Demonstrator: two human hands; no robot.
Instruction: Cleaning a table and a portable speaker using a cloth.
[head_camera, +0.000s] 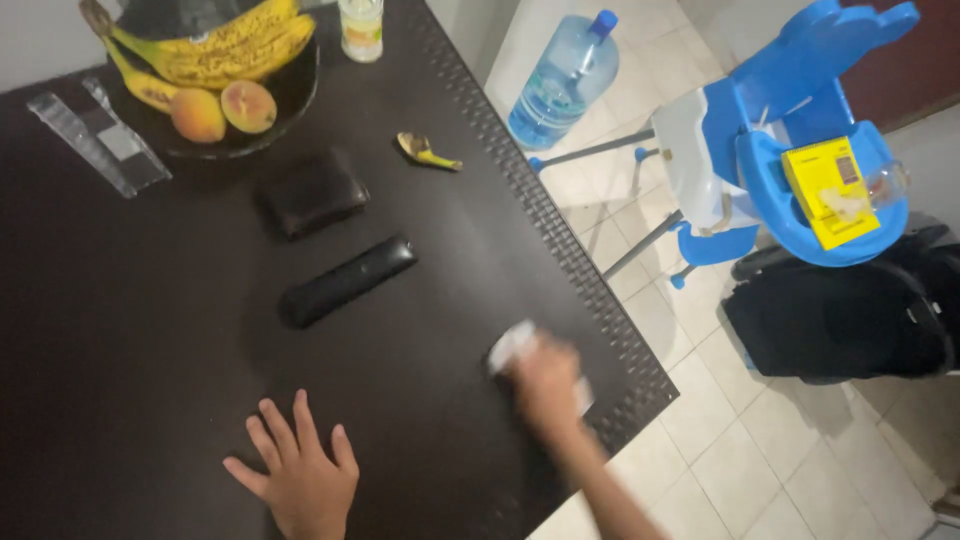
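My right hand (547, 380) is blurred and presses a white cloth (511, 343) against the dark table (150, 330) near its right front corner. The cloth shows on both sides of the hand. My left hand (300, 475) lies flat on the table at the front, fingers spread, holding nothing. A black remote-shaped object (345, 280) lies a short way beyond both hands, and a black wallet-like case (312, 192) lies farther back.
A dark bowl (290, 95) with bananas (215, 45) and two peaches stands at the back. Near it are a clear plastic bag (95, 140), a small bottle (361, 28) and a banana peel scrap (425, 152). On the tiled floor stand a water jug (565, 78), a blue high chair (790, 150) and a black bag (850, 315).
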